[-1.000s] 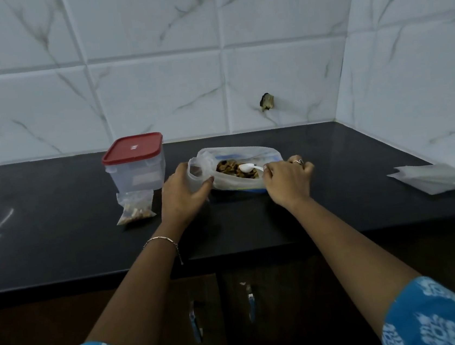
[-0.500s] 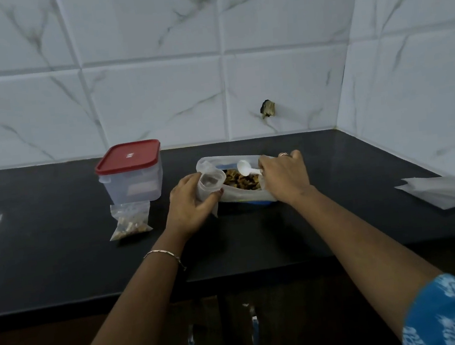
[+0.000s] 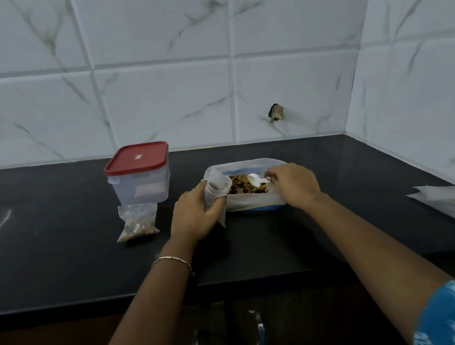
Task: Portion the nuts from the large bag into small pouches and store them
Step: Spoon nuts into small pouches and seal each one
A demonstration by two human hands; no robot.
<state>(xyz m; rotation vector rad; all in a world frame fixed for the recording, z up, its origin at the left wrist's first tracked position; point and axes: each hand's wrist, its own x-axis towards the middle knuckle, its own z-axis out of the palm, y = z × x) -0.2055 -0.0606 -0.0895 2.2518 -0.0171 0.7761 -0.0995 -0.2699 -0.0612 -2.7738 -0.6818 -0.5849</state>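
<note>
On a black desk [image 3: 60, 262], the left hand [image 3: 197, 218] grips an open small pouch [image 3: 217, 190] against the large bag [image 3: 252, 202] of nuts [image 3: 243, 189] while the right hand [image 3: 295, 184] pinches a white scoop [image 3: 254, 179] inside the bag; a sagging pouch mouth could spill nuts.

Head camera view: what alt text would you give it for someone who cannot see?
A person's left hand holds a small pouch open at the large bag of nuts while the right hand pinches a white scoop inside it. A filled pouch and a red-lidded container sit to the left on the black counter.
</note>
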